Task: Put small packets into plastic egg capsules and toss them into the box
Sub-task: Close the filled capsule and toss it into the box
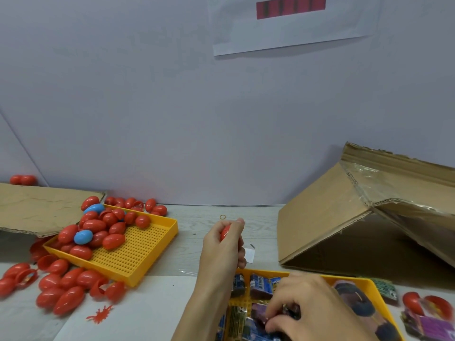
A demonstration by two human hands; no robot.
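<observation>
Pale wood-grain table [197, 242] with two yellow trays [138, 257] [369, 286], cardboard box [327, 217], loose red capsules [61, 286], possibly a rubber band [222, 217].

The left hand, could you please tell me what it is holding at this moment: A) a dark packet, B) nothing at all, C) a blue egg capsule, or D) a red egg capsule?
D: the left hand has its fingers curled round a red egg capsule above the table, while the right hand reaches among the dark packets in the near yellow tray.
</observation>
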